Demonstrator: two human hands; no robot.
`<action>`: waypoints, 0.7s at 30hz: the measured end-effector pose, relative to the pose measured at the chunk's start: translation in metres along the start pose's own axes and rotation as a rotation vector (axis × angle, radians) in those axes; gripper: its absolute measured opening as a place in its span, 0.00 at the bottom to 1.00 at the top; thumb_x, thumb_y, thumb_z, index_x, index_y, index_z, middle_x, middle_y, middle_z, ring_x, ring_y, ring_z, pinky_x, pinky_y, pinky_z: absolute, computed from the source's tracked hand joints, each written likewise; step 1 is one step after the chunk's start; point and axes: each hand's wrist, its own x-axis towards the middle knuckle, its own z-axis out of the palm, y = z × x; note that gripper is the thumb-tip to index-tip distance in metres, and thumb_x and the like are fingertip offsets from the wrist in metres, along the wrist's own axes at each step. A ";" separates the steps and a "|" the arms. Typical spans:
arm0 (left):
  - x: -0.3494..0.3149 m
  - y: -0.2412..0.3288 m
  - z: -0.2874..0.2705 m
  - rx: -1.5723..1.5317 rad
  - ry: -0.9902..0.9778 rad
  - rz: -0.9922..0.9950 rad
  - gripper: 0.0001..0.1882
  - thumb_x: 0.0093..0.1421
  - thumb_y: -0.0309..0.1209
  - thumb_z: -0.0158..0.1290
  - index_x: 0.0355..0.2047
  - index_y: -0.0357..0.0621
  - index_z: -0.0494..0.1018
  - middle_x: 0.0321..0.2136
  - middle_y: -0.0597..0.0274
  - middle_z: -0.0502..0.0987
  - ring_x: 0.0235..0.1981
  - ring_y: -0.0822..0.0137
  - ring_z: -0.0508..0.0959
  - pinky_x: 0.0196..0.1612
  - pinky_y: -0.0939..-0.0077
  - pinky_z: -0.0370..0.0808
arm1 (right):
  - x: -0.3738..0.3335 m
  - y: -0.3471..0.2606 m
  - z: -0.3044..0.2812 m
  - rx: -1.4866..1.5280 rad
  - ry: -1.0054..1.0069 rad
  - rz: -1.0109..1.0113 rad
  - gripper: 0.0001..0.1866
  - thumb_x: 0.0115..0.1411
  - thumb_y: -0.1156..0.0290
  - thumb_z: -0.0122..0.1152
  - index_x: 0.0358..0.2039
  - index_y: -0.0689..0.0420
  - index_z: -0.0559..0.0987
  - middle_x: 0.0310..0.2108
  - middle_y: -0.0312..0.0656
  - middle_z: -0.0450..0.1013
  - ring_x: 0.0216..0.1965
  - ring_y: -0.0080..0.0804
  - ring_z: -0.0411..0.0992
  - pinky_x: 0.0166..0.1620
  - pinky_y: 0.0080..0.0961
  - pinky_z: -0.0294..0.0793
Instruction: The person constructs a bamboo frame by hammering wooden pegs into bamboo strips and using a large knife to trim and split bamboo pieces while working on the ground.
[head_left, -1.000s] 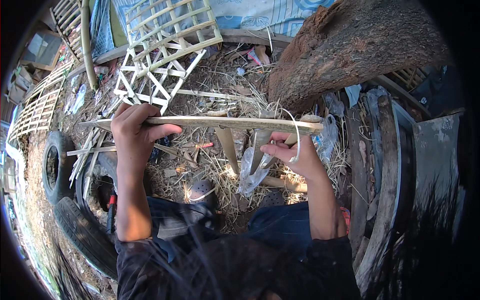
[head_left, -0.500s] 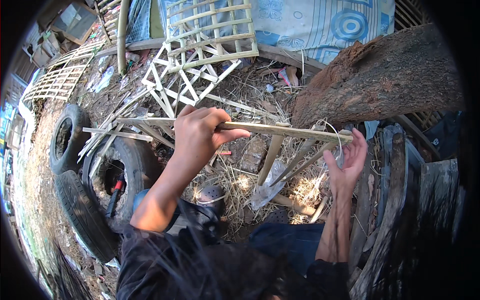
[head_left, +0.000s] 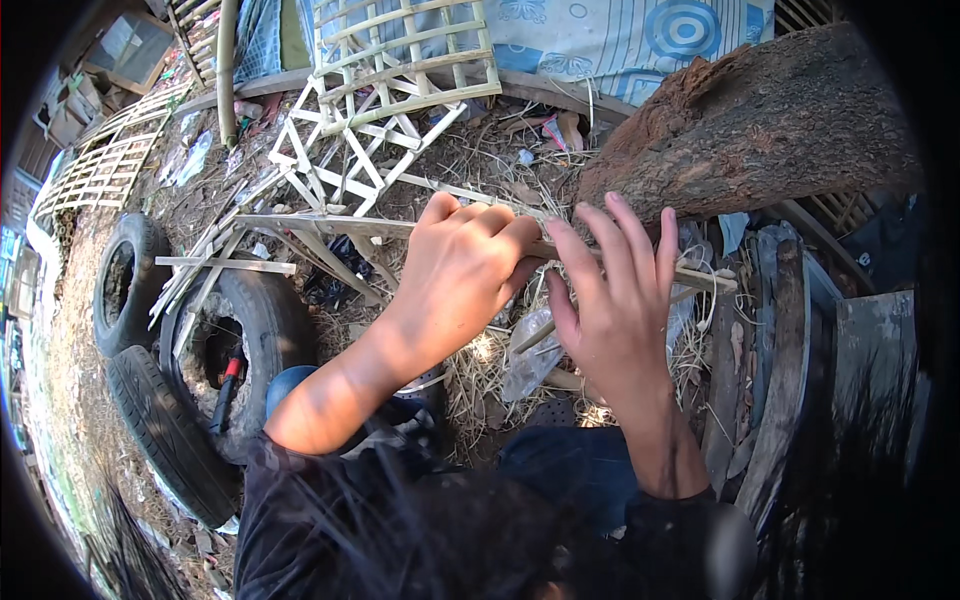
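Observation:
A long, narrow bamboo slat (head_left: 350, 226) runs crosswise in front of me, above several slanting sticks. My left hand (head_left: 455, 265) is closed around it near its middle, knuckles up. Just right of it, my right hand (head_left: 620, 300) has its fingers spread and holds nothing. It overlaps the slat, and whether the fingertips touch it I cannot tell. The slat's right end (head_left: 715, 281) shows beyond that hand, while the stretch behind both hands is hidden.
At the left lie several old tyres (head_left: 135, 285), with a red-and-black tool (head_left: 229, 380) inside one. Bamboo lattice (head_left: 410, 60) and loose strips (head_left: 225, 265) are ahead. A thick tree trunk (head_left: 760, 120) leans at the right. Clear plastic (head_left: 530, 365) lies on the straw-covered ground.
My left hand has moved right along the slat. My right hand has left the slat's right end, come left beside the left hand, and spread its fingers.

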 end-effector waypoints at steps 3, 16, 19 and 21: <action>0.017 -0.004 -0.013 -0.051 0.026 0.033 0.15 0.44 0.27 0.63 0.33 0.45 0.74 0.26 0.64 0.75 0.32 0.60 0.75 0.42 0.66 0.64 | 0.021 0.015 0.012 0.066 0.075 -0.145 0.23 0.50 0.73 0.64 0.49 0.52 0.74 0.29 0.36 0.71 0.32 0.31 0.73 0.46 0.38 0.71; -0.050 0.036 0.091 -0.435 -0.250 -0.231 0.23 0.49 0.35 0.63 0.44 0.46 0.68 0.37 0.55 0.75 0.42 0.54 0.76 0.43 0.59 0.71 | 0.092 0.108 0.023 0.062 -0.228 -0.065 0.12 0.62 0.63 0.54 0.40 0.57 0.76 0.29 0.45 0.75 0.32 0.47 0.75 0.36 0.40 0.72; -0.160 0.034 0.214 -0.665 -0.834 -0.552 0.28 0.53 0.43 0.61 0.47 0.39 0.65 0.36 0.50 0.76 0.36 0.52 0.79 0.41 0.58 0.74 | 0.114 0.106 0.035 0.177 -0.370 -0.057 0.14 0.60 0.63 0.55 0.40 0.59 0.77 0.29 0.49 0.76 0.34 0.50 0.75 0.39 0.41 0.71; -0.183 0.025 0.260 -0.986 -1.054 -0.968 0.33 0.50 0.43 0.62 0.49 0.33 0.66 0.39 0.46 0.76 0.40 0.51 0.78 0.46 0.61 0.73 | 0.120 0.117 0.033 0.170 -0.407 -0.050 0.14 0.60 0.63 0.55 0.41 0.60 0.77 0.29 0.50 0.76 0.34 0.50 0.75 0.40 0.41 0.71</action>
